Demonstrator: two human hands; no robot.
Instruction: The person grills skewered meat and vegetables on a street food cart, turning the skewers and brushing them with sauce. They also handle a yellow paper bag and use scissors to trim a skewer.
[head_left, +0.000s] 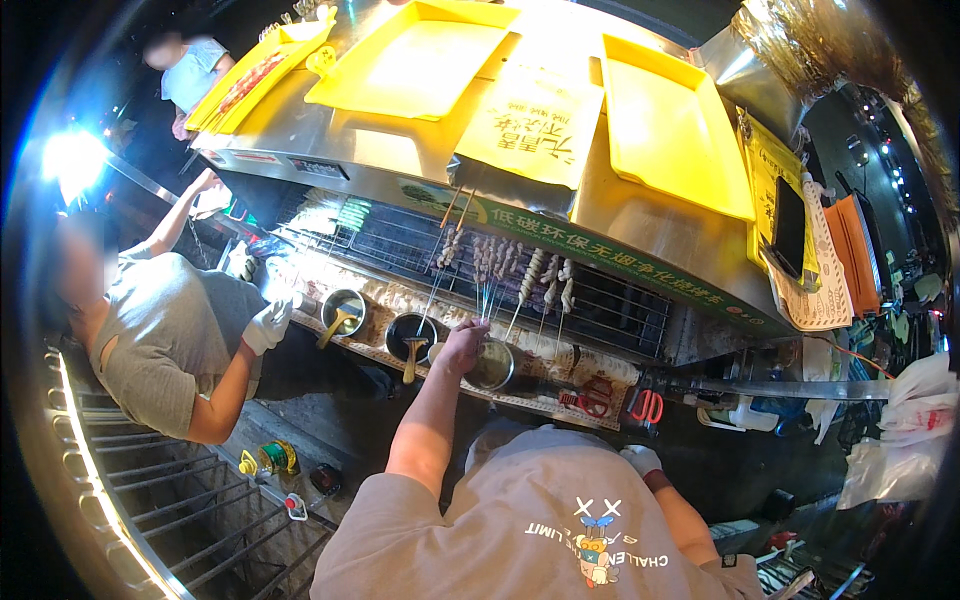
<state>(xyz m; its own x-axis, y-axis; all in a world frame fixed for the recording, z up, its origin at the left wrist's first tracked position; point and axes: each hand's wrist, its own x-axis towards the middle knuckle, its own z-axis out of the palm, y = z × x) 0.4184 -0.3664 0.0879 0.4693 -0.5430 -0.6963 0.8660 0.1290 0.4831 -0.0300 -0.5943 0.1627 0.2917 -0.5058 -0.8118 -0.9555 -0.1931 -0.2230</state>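
Note:
My bare left hand (463, 347) is closed round the lower ends of several thin metal skewers. Their meat pieces (496, 259) lie over the grill grate (600, 300). Right of them rest a spiral-cut skewer (531, 276) and a few twisted meat skewers (566, 289); left are skewers (450, 247) with brown handles. A metal pot (492, 365) stands beside my left hand. Further left, a pot of dark sauce (409, 334) and another pot (343, 309) hold brushes. My right hand (642, 459), in a white glove, hangs by my right side, partly hidden; its fingers do not show clearly.
Yellow trays (675, 127) and a phone (789, 229) lie on the steel hood. Red-handled scissors (646, 406) are at the shelf's right end. A co-worker (172, 337) with a gloved hand (268, 327) stands at left. An oil bottle (276, 457) stands on the ground near a metal railing (172, 510).

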